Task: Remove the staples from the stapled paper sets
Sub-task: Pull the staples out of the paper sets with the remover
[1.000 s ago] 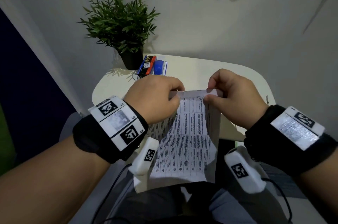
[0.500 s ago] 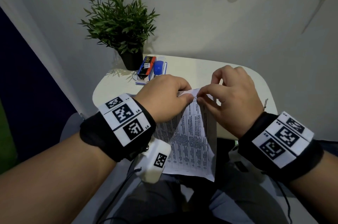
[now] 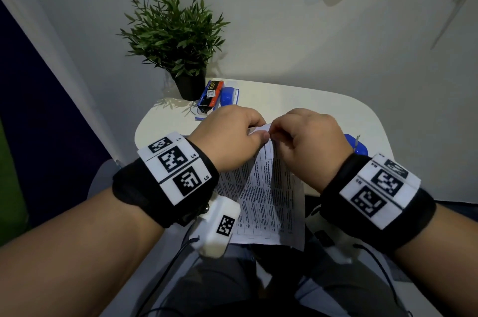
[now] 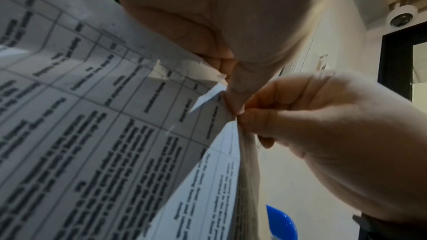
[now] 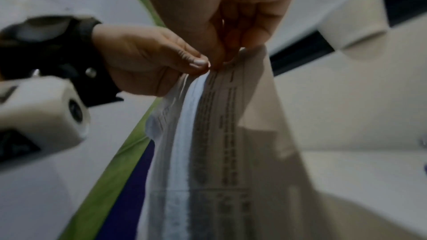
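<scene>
- Head view: both hands meet at the top corner of the stapled paper set (image 3: 261,195). Left hand (image 3: 227,139) has its fingers curled, thumb pressed on the corner; right hand (image 3: 307,143) is curled too, fingertips pinching the same corner. The sheets hang from that grip over the near edge of the tabletop (image 3: 297,104) toward the lap.
- Head view, surroundings: potted plant (image 3: 176,42) at the back of the tabletop, a staples box (image 3: 210,95) and a blue object (image 3: 229,96) just beside it; another blue object (image 3: 358,145) behind the right wrist.
- Left wrist view: thumb and fingers of the left hand (image 4: 219,25) clamp the torn-looking corner; right hand (image 4: 335,134) pinches right against them. The staple itself is not visible.
- Right wrist view: blurred; same pinch, sheets (image 5: 219,134) fanning below.
- Progress, as judged: staple apparently being worked loose; this set not yet separated. Other sets not in view.
- Writing: box reads "STAPLES", roughly; wristband tags show L4, L5. The printed table text is illegible.
</scene>
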Demonstrator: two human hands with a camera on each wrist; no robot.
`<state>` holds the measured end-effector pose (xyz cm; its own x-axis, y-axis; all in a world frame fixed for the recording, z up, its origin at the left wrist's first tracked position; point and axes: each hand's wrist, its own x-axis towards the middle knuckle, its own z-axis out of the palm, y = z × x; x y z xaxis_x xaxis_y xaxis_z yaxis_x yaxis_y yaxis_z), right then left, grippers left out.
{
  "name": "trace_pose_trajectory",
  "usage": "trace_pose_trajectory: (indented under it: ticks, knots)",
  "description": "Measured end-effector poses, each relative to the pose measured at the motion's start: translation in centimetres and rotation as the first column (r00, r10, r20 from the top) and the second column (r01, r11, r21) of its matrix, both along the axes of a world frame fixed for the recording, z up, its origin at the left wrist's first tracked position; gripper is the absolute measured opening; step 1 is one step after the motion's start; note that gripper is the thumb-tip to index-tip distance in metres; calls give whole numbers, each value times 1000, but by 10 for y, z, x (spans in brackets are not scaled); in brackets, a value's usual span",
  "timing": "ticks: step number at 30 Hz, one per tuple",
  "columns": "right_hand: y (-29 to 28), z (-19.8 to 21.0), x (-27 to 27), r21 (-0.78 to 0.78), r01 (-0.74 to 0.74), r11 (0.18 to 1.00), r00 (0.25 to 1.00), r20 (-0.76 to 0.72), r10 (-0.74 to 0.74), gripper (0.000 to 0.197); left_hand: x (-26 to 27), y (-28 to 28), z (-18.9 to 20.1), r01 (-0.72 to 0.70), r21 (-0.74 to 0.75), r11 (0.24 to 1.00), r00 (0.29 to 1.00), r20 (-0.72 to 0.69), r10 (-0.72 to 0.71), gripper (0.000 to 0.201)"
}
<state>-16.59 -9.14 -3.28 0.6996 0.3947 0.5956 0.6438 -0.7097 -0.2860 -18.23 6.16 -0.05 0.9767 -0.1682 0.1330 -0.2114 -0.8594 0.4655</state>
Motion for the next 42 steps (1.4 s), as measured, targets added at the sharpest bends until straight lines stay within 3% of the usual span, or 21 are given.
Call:
trace_pose_trajectory:
  ticks: [6, 8, 14, 16, 18, 21, 23, 26, 28, 30, 33, 37, 42]
  knots:
    - [3, 0, 0, 302, 3, 953, 950, -299, 92, 16, -2, 10, 4, 28, -99, 995, 998, -48, -33, 7]
    - [7, -1, 0, 402, -1, 915, 932, -331, 147, 11, -2, 14, 5, 37, -141, 989, 998, -46, -44, 8]
    - [17, 0, 2, 612, -43, 789, 870, -365, 330, 25, -2, 28, 9, 17, -349, 937, 993, -106, -57, 11]
    - [19, 0, 6, 558, -81, 826, 902, -311, 299, 21, -2, 34, 8, -5, -355, 935, 992, -118, -40, 9]
    - [23, 2, 9, 347, -166, 923, 969, -118, 218, 5, -2, 39, 4, -27, -309, 951, 994, -107, -7, 8]
    - [34, 2, 9, 8, -180, 984, 977, 117, 178, 26, -2, 44, 0, -73, -216, 974, 995, -84, 56, 14]
    - [42, 2, 8, -124, -149, 981, 977, 136, 166, 27, -1, 44, -1, -83, -128, 988, 994, -76, 74, 18]
    - [51, 4, 7, -238, -76, 968, 989, 104, 103, 4, -1, 45, 1, -90, -51, 995, 993, -76, 86, 18]
    - [57, 3, 5, -297, -44, 954, 997, 45, 60, 21, 0, 47, 1, -81, -32, 996, 994, -83, 78, 22]
    - [64, 3, 4, -330, -8, 944, 1000, 13, 14, 32, 1, 49, 0, -76, -12, 997, 994, -85, 75, 25]
    - [73, -3, 7, -326, -18, 945, 1000, -27, 10, 33, 1, 53, -3, -83, 1, 997, 993, -81, 83, 23]
    - [77, -7, 11, -209, -111, 972, 994, -23, 108, 7, 2, 63, -4, -105, -87, 991, 990, -108, 95, 22]
    - [81, -8, 10, -68, -223, 972, 974, 7, 224, 29, 0, 80, -4, -142, -205, 968, 980, -165, 109, 14]
